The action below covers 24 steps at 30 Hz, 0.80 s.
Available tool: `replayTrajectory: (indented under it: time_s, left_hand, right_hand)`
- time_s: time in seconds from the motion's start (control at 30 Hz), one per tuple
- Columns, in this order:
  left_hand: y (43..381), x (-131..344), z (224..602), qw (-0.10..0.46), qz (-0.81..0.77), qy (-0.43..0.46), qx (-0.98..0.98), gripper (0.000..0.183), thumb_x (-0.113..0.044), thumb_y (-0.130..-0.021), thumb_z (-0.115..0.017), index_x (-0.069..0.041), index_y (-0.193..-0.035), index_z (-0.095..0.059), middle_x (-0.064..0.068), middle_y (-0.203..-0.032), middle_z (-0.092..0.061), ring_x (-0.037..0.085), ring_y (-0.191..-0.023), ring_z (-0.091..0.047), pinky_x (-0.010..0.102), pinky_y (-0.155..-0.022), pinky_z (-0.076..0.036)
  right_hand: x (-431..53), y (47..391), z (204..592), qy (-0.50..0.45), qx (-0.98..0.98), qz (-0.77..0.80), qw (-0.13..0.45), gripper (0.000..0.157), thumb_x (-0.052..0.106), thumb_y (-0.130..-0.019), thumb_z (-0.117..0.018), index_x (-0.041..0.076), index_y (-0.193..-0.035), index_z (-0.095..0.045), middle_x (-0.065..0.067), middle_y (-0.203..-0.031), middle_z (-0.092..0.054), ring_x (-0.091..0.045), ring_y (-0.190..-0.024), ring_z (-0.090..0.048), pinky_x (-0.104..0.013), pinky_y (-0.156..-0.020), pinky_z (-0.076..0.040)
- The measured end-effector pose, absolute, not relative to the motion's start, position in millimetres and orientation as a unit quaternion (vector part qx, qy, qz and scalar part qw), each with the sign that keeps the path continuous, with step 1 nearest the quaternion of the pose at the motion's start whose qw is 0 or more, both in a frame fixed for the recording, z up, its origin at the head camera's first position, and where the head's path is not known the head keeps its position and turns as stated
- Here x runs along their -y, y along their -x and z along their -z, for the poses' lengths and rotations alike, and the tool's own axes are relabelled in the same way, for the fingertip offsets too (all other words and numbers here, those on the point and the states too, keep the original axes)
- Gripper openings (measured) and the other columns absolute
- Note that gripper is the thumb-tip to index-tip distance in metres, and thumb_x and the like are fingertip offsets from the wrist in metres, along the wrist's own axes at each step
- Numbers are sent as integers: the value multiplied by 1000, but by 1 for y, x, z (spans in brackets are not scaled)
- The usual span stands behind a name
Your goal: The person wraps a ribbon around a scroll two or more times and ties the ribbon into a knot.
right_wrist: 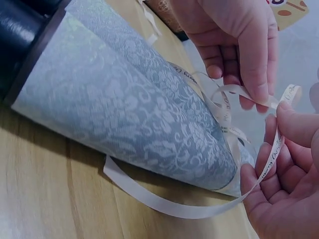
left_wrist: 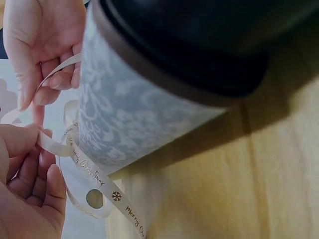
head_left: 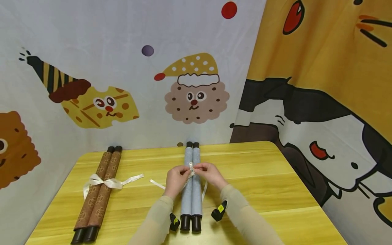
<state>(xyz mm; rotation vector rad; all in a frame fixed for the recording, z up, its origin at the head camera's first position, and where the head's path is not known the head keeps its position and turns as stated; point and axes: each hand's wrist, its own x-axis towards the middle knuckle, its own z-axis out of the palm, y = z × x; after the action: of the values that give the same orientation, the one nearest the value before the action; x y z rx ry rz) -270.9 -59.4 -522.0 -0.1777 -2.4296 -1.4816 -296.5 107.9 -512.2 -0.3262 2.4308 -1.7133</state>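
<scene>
Two blue-grey scrolls [head_left: 192,194] with dark end caps and a floral pattern lie side by side on the table. Around their middle runs a white ribbon [left_wrist: 92,172] printed with "Merry Christmas". My left hand [head_left: 176,180] pinches a loop of this ribbon between thumb and finger, just above the scrolls. Opposite it, my right hand [right_wrist: 294,174] pinches another part of the ribbon, fingertips close to the left ones. One loose ribbon tail trails down on each side. The hands partly hide the knot in the head view.
At the left of the wooden table [head_left: 260,177] lie two brown patterned scrolls [head_left: 99,194], tied with a white ribbon bow [head_left: 107,182]. A cartoon-printed curtain [head_left: 122,30] hangs behind the table. Dark wrist devices sit by both forearms.
</scene>
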Motion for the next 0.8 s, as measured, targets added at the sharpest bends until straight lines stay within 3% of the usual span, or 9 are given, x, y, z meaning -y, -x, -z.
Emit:
replayTrajectory:
  time_s: [0.37, 0.63, 0.8]
  left_hand:
    - [269, 60, 524, 135, 497, 85, 853, 6, -7, -87, -75, -2, -90, -77, 5, -83, -72, 16, -75, -65, 29, -65, -54]
    - [274, 70, 518, 149, 475, 80, 864, 10, -8, -87, -74, -3, -96, -77, 5, -86, -72, 19, -78, -65, 35, -70, -54]
    - [281, 73, 510, 110, 414, 111, 897, 15, -9, -87, -75, -2, -99, -76, 7, -89, -72, 21, -80, -66, 39, -73, -54]
  right_hand:
    - [-102, 297, 519, 80, -801, 591, 51, 12, 9, -92, -71, -2, -93, -69, -4, -90, -67, -13, -82, -55, -27, -73, -46]
    - [-110, 293, 521, 76, -807, 584, 35, 11, 9, -90, -72, -1, -90, -69, -5, -88, -67, -14, -81, -56, -28, -74, -47]
    - [-114, 291, 525, 76, -812, 578, 31, 9, 6, -89, -73, -2, -89, -69, -3, -86, -66, -13, -78, -56, -28, -73, -48]
